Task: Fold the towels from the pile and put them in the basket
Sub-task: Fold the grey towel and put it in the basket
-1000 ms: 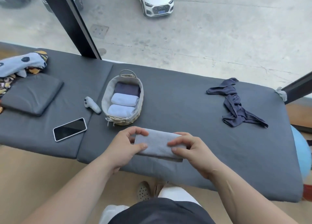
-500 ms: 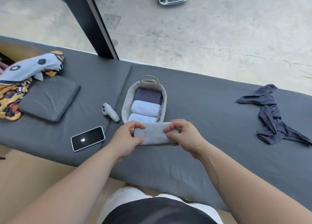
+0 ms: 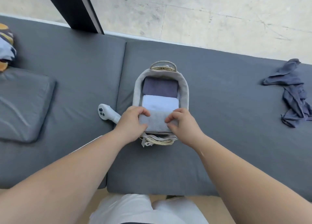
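Note:
A folded grey towel (image 3: 156, 121) sits over the near end of the lined woven basket (image 3: 185, 90). My left hand (image 3: 133, 122) grips its left end and my right hand (image 3: 183, 124) grips its right end, fingers curled over the top edge. Inside the basket lie a folded dark purple towel (image 3: 160, 88) at the far end and a folded pale blue towel (image 3: 160, 103) in the middle. An unfolded dark blue towel (image 3: 293, 95) lies crumpled on the grey cushion (image 3: 228, 122) far to the right.
A white handheld controller (image 3: 105, 113) lies just left of the basket, partly behind my left wrist. A grey pad (image 3: 22, 104) rests at the left, with patterned fabric (image 3: 5, 50) behind it. A dark window post (image 3: 77, 9) rises at the back.
Both hands carried the folded grey towel forward from the cushion's front edge to the near end of the basket. The view moved closer and more downward; the phone is hidden now.

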The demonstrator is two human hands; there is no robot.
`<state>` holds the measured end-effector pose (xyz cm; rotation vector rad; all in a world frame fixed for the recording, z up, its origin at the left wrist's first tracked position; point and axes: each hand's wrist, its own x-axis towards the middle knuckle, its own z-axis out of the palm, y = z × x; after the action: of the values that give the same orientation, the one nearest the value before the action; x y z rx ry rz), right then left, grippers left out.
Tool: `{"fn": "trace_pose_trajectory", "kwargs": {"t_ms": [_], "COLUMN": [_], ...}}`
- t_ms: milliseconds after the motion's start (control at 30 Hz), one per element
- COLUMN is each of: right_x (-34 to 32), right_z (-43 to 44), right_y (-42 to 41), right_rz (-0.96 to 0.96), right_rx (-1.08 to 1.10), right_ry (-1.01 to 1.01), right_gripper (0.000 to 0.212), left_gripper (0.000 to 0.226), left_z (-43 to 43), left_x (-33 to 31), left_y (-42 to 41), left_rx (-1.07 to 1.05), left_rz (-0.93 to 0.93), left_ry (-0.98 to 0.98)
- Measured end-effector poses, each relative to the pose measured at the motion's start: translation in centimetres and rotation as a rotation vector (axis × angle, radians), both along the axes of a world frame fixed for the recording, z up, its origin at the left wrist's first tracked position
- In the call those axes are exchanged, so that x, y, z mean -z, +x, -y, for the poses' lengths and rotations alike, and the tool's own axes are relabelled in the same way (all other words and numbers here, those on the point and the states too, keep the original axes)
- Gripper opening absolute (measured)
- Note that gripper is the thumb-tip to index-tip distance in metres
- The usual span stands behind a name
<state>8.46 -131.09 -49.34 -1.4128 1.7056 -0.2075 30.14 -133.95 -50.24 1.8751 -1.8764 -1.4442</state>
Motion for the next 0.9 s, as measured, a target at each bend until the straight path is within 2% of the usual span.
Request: {"fn": "trace_pose_trajectory", "kwargs": {"t_ms": [100, 167, 300, 400, 500, 600, 667, 800, 900], "right_x": [1.1, 1.5, 1.3, 0.4, -0.3, -0.4, -0.1, 0.3, 0.3], "right_z": [-0.3, -0.6, -1.6, -2.6, -3.3, -3.2, -2.6, -0.2, 1.5], "right_y": [-0.6, -1.0, -1.7, -3.0, -4.9, -6.0, -6.2, -5.1, -3.8], "right_rz": [-0.171, -0.274, -0.428, -0.506, -0.552, -0.534, -0.527, -0.536, -0.541], "right_rx": [-0.200, -0.354, -0.621, -0.798, -0.954, -1.068, -1.125, -1.329, -1.411], "right_ry": [0.027, 0.053, -0.124, -0.210, -0.187, -0.093, -0.076, -0.123, -0.013], "right_gripper": [0.014, 0.021, 0.031, 0.048, 0.062, 0.075, 0.080, 0.083, 0.082], "left_gripper": [0.027, 0.023, 0.014, 0.016, 0.032, 0.070, 0.084, 0.097, 0.100], "left_z": [-0.3, -0.7, -1.2, -1.3, -2.1, -2.6, -2.6, -2.1, -0.8], "left_x": [1.6, 2.2, 2.7, 2.7, 2.8, 1.0, -0.1, -0.9, -0.5], "left_y": [-0.2, -0.6, -0.6, 0.2, 0.9, 1.3, 1.5, 0.9, -0.1], "left_rx": [0.274, 0.381, 0.482, 0.586, 0.793, 0.892, 0.974, 1.104, 1.149], "left_rz": [0.170, 0.272, 0.440, 0.513, 0.520, 0.520, 0.538, 0.589, 0.577], "left_ry": [-0.093, -0.139, -0.372, -0.514, -0.622, -0.402, -0.250, -0.210, -0.145]}}
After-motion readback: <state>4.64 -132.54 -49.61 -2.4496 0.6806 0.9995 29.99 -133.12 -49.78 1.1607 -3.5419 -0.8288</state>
